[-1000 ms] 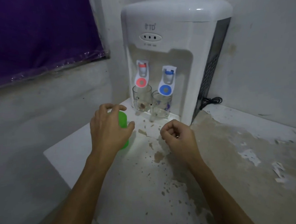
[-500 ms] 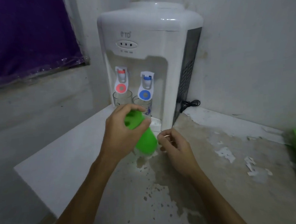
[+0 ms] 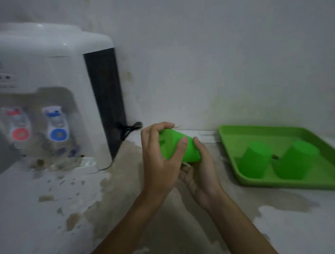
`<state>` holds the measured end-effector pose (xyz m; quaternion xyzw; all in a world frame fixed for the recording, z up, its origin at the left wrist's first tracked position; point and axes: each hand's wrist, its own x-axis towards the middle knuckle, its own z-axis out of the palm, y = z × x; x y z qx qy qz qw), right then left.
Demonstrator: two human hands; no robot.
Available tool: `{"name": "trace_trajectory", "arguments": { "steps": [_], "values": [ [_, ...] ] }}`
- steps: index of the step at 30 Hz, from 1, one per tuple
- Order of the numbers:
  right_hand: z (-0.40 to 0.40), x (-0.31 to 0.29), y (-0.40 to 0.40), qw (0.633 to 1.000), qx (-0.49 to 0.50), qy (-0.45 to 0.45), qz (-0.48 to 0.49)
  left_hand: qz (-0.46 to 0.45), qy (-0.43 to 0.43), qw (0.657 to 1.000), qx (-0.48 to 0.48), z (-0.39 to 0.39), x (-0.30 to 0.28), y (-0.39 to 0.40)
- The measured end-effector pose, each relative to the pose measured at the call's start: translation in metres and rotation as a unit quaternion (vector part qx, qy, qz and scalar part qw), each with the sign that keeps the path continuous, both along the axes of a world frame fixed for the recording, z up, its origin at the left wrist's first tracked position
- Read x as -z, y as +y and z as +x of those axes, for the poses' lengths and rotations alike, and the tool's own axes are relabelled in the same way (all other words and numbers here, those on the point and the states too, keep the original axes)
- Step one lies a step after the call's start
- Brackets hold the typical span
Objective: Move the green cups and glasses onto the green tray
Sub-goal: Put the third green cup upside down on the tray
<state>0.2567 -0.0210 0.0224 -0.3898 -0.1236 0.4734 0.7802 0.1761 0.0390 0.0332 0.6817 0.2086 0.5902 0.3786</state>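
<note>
A green plastic cup (image 3: 178, 148) lies tilted on its side in the air above the counter, its base pointing toward me. My left hand (image 3: 160, 162) grips it from the left, thumb across its side. My right hand (image 3: 199, 173) cups it from below and the right, fingers touching its rim end. The green tray (image 3: 321, 181) sits on the counter to the right with two green cups (image 3: 255, 162) (image 3: 295, 162) standing upside down on it. Two clear glasses (image 3: 57, 150) stand blurred under the dispenser taps at the left.
A white water dispenser (image 3: 44, 84) with a red tap and a blue tap stands at the left against the wall. Its black cord (image 3: 130, 128) lies behind it. The counter (image 3: 128, 216) is stained, with peeling paint.
My left hand has lifted the green cup off the counter and carried it right, tipping it sideways. My right hand has opened and come under it. The view has swung right, showing the tray.
</note>
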Motion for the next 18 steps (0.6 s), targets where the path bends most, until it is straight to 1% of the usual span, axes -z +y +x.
{"name": "trace_trajectory", "arguments": {
  "steps": [3, 5, 7, 10, 14, 18],
  "values": [
    [0.028, -0.003, -0.021, 0.993, 0.113, -0.028, -0.019, 0.037, 0.004, 0.997, 0.069, 0.033, -0.005, -0.022],
    [0.046, -0.011, -0.041, 0.977, 0.204, -0.052, -0.033, 0.043, 0.001, 0.992, 0.12, 0.053, -0.006, -0.036],
    [0.065, -0.018, -0.062, 0.957, 0.274, -0.086, -0.04, 0.022, -0.008, 0.985, 0.171, 0.07, -0.006, -0.047],
    [0.091, -0.031, -0.094, 0.923, 0.345, -0.171, -0.024, -0.019, -0.023, 0.973, 0.229, 0.094, 0.001, -0.06],
    [0.131, -0.034, -0.134, 0.857, 0.449, -0.252, -0.033, -0.058, -0.005, 0.969, 0.241, 0.127, 0.024, -0.067],
    [0.161, -0.033, -0.169, 0.781, 0.534, -0.312, -0.093, -0.055, 0.022, 0.979, 0.193, 0.149, 0.045, -0.063]
  ]
}}
